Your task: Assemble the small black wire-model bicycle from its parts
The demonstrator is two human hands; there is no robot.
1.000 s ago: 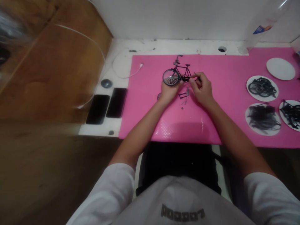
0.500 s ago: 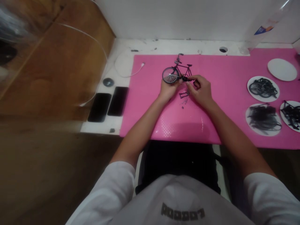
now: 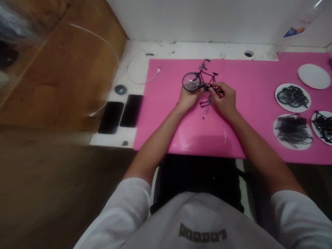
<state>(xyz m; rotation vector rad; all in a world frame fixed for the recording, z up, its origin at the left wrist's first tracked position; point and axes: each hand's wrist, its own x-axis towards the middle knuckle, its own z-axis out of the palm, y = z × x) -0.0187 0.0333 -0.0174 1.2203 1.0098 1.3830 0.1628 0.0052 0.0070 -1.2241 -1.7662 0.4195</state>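
A small black model bicycle [image 3: 207, 76] is held upright over the pink mat, its spoked front wheel [image 3: 191, 82] to the left and its handlebar at the top. My left hand [image 3: 190, 97] grips it from below, behind the front wheel, with the fingertips partly hidden by the frame. The fingers of my right hand [image 3: 224, 97] pinch at the pedal area and rear of the bicycle; whether they hold a separate small part I cannot make out. Below the bicycle, a few loose dark parts [image 3: 204, 104] lie on the mat between my wrists.
On the right, white plates carry bicycle parts: wheels [image 3: 293, 97], thin dark pieces [image 3: 292, 128] and black frames [image 3: 324, 126]. A bare white plate [image 3: 314, 76] sits behind them. Two dark phones [image 3: 131, 110], a round dark object [image 3: 120, 89] and a white cable [image 3: 145, 83] are at left.
The bicycle has tipped slightly, its handlebar shifting to the right in view. My right fingers have drawn closer together at the bicycle's lower rear. The whole view has shifted a little.
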